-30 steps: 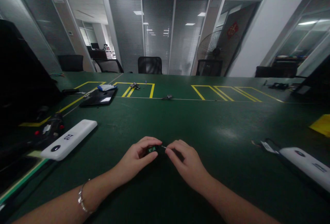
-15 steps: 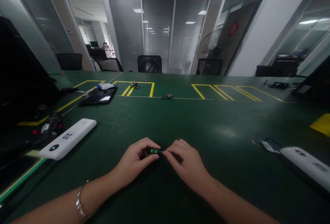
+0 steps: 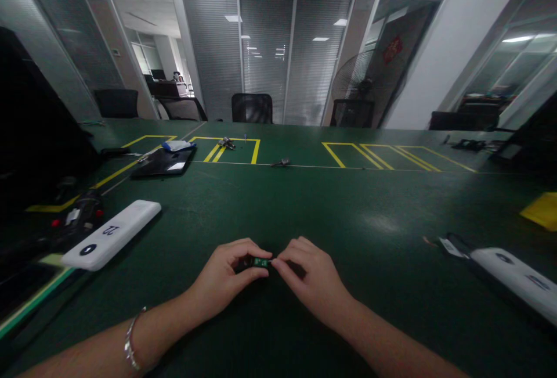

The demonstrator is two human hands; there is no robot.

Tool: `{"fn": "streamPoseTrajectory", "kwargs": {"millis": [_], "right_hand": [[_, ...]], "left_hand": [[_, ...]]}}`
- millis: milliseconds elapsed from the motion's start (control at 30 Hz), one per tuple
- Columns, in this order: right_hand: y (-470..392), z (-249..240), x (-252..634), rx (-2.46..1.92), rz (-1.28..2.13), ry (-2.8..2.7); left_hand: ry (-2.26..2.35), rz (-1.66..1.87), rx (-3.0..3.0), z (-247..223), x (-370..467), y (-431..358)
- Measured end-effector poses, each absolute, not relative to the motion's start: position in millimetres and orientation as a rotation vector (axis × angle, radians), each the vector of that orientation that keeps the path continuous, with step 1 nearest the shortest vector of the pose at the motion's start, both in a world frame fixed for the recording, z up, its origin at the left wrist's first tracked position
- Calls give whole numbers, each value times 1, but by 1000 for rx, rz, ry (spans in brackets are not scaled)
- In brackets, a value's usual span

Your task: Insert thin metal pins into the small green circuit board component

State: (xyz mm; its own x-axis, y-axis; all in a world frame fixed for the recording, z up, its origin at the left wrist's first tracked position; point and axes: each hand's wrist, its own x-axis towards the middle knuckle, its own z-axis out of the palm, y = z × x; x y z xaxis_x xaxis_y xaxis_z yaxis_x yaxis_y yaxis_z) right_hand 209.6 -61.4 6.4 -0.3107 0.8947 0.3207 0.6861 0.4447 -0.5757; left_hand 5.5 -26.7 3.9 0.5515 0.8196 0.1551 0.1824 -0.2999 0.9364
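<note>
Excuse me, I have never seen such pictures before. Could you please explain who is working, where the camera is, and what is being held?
There is no machine here: a person works with bare hands. The camera is worn on the head and looks forward and down. The left hand holds a small dark item with a green face, like a circuit board. The right hand pinches a thin piece at its right end, too small to identify. On the green table lie a white oblong case at the left, another white case at the right, and, farther away, a flat black object.
</note>
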Motion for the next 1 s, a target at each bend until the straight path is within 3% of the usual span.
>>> {"fn": "streamPoseTrajectory", "kwargs": {"millis": [467,1000], "right_hand": [[-61,6,209,-1355,478,-2023],[-61,8,210,-1361,478,-1934]], "left_hand": [[727,815,1589,5,10,-24],[922,839,1430,11,10,-23]]}}
